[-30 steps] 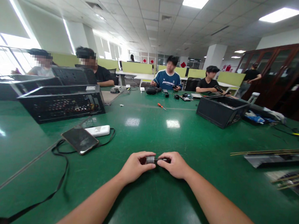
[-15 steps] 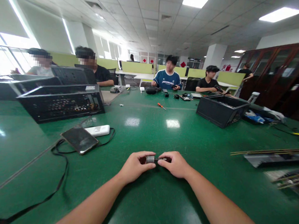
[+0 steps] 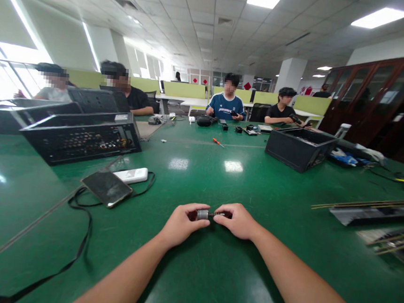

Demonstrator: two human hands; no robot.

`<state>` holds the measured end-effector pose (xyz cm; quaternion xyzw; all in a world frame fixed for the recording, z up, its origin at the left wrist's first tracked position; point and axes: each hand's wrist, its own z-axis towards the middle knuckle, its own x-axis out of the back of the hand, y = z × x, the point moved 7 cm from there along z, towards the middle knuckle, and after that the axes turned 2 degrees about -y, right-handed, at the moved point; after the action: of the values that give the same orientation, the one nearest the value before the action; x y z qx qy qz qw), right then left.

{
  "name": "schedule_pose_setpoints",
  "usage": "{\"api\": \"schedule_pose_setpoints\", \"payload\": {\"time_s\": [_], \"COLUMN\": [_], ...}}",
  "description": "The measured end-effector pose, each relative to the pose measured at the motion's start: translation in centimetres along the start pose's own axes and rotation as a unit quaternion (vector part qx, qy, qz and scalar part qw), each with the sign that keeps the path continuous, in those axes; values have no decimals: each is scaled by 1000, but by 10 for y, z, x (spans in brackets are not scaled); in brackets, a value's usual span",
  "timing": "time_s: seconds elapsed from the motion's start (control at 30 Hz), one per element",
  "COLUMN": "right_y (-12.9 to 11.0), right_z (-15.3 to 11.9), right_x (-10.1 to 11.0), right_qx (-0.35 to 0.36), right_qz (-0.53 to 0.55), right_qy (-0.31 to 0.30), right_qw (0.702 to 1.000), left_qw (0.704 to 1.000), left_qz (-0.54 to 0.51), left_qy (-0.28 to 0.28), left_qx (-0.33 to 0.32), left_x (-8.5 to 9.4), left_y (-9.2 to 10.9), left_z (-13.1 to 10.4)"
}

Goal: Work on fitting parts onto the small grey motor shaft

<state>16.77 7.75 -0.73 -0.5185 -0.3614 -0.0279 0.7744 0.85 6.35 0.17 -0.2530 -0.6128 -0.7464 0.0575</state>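
Observation:
Just above the green table, a small silver metal cylinder with a thin dark shaft lies level between my two hands. My left hand grips the cylinder between thumb and fingers. The fingers of my right hand pinch the dark shaft at its right end. The fingertips of the two hands are close together but apart. What lies inside my right palm is partly hidden.
Left are a phone, a white device with a black strap, and an open black case. An orange screwdriver lies ahead. Another black case and metal strips are at right. Several people sit across.
Both hands and the cylinder have hardly moved. The standing person at the far right by the cabinets is now lower and mostly hidden.

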Motion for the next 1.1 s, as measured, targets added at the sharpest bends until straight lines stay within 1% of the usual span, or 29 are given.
{"api": "schedule_pose_setpoints", "payload": {"time_s": [0.43,0.63,1.1], "right_y": [0,2,4], "right_z": [-1,0,-1], "right_x": [2,2,4], "right_qx": [-11,-17,-23], "right_qz": [15,24,30], "right_qy": [-5,-9,-8], "right_qw": [1000,1000,999], "left_qw": [1000,1000,1000], "left_qz": [-2,-8,-5], "left_qy": [0,-1,1], "left_qx": [-5,3,9], "left_x": [0,0,1], "left_y": [-3,-6,-4], "left_z": [1,2,1]}}
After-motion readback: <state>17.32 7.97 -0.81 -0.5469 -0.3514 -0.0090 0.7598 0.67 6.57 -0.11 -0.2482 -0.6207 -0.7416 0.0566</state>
